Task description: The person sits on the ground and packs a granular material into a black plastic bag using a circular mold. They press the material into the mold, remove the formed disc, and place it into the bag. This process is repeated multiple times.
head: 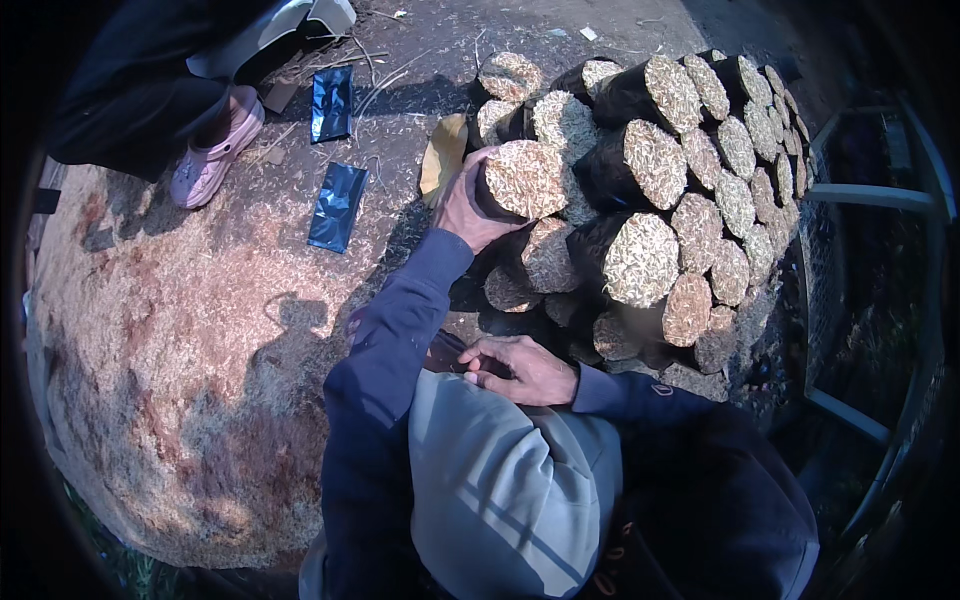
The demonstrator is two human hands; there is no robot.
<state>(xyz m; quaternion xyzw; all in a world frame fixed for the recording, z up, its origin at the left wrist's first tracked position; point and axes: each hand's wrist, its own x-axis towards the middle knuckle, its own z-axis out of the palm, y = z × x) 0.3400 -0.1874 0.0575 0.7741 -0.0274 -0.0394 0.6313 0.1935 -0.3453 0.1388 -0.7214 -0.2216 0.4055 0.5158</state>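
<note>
My left hand (472,206) is wrapped around the side of a black plastic grow bag (526,180) packed with pale, husk-like material. Its filled top faces me, and the bag's lower part is hidden behind my fingers and other bags. This bag is at the left edge of a stack of similar filled bags (655,163). My right hand (525,369) rests by my knee, in grey trousers (510,465), its fingers loosely curled with a gap to the thumb. Nothing shows in it.
A broad heap of husk-like material (187,360) spreads on the left. Two flat black plastic bags (337,208) lie on the ground ahead. Another person's foot in a pink clog (214,154) stands beyond the heap. A dry leaf (442,157) touches the stack; a metal frame (870,196) stands right.
</note>
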